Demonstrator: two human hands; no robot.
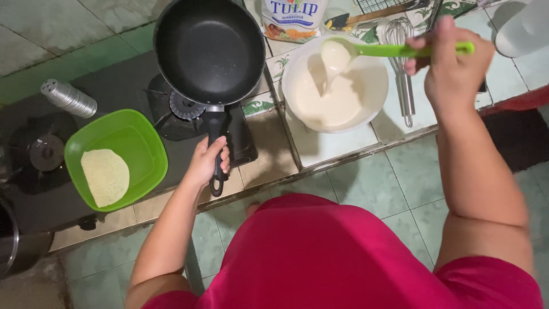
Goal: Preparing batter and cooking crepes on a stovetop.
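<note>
My left hand (207,162) grips the black handle of a black frying pan (209,50) that sits over a gas burner (184,106); the pan looks bare inside. My right hand (451,63) holds a green ladle (377,50) by its handle, lifted over a white bowl (374,117) of pale batter. Batter runs from the ladle's scoop down into the bowl. A green square plate (140,129) to the left of the pan holds one thin pale crepe (104,175).
A metal whisk (402,68) lies right of the bowl. A flour bag (293,17) stands behind it. A ribbed metal cylinder (68,98) lies at far left on the dark stove top, and a white container (525,28) sits at top right. Green floor tiles lie below.
</note>
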